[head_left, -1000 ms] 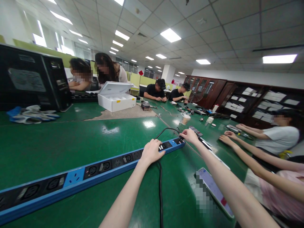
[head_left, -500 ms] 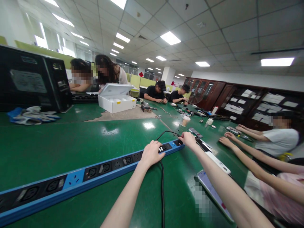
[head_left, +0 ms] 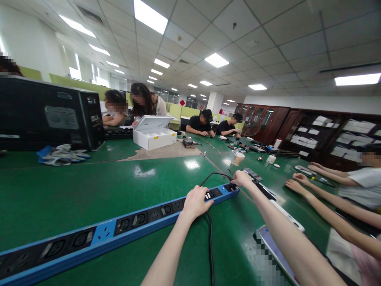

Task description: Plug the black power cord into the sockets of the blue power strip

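A long blue and black power strip (head_left: pixel 102 234) lies slantwise on the green table, its sockets facing up. My left hand (head_left: pixel 196 202) is wrapped over it right of the middle, thumb on the near side. At the strip's far right end, my right hand (head_left: pixel 242 178) pinches a black plug (head_left: pixel 231 186) at the end socket; my fingers partly hide it, so I cannot tell how deep it sits. A black cable (head_left: pixel 211 242) arches behind my left hand and emerges below it, running toward the table's near edge.
A phone (head_left: pixel 275 250) and a white device (head_left: pixel 287 214) lie beneath and beside my right forearm. A co-worker's hands (head_left: pixel 297 184) rest on the table at right. Gloves (head_left: pixel 64 155), a white box (head_left: pixel 156 141), a black computer case (head_left: pixel 50 115) and a plastic cup (head_left: pixel 238 158) stand farther back.
The view has turned slightly left and up, so everything sits a little further right and lower. Both hands keep their places on the strip and plug.
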The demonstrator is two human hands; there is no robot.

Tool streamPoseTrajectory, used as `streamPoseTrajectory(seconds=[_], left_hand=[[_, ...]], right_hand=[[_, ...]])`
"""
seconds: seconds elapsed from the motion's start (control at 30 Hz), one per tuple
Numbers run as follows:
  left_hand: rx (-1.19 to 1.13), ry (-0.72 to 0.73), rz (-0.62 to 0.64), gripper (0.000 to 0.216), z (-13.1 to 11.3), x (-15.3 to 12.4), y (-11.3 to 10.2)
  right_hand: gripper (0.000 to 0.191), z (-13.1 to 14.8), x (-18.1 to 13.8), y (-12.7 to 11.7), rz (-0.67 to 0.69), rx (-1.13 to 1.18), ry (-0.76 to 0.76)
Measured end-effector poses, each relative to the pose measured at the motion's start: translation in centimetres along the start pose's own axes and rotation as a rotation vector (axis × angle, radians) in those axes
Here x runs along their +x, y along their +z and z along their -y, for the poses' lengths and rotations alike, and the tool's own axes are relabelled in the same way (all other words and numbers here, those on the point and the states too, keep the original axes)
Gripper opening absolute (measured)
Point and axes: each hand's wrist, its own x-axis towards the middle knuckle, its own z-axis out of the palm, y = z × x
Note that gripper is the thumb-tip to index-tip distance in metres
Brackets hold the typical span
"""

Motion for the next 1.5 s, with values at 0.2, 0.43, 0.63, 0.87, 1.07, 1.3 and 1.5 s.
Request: streamPoseTrajectory(seconds=[0.2,0.43,0.63,0.87,1.07,1.3,1.5], left_hand=[[0.0,-0.002,-0.027,0.034,-0.2,-0.1,-0.1],[0.016,-0.003,-0.008,0.035,-0.3,-0.2,-0.2],[0.006,0.028,-0.04,0.037,0.0,-0.1,0.2],[0.014,0.036,-0.036,0.037,0.4,-0.1,0.6],[0.025,0.023,-0.042,0.039,0.5,0.0,0.8],[0.033,0.019,-0.035,0.036,0.6,0.0,0.8],[0.027,0.004,-0.045,0.034,0.5,0.0,0.8]], right_hand=[[0.022,-0.8,-1.0,-0.5,0.01,0.015,-0.007],[0.019,-0.3,-0.9,-0.8,0.017,0.016,-0.011],[0.028,0.3,-1.9,-0.5,-0.016,-0.022,0.024],[0.028,0.4,-1.3,-1.2,0.021,-0.055,0.009],[0.032,0.7,-1.3,-1.2,0.047,-0.107,0.003],[0.031,1.9,0.7,-2.6,0.161,-0.154,-0.036],[0.038,1.9,0.6,-2.6,0.147,-0.157,-0.043]])
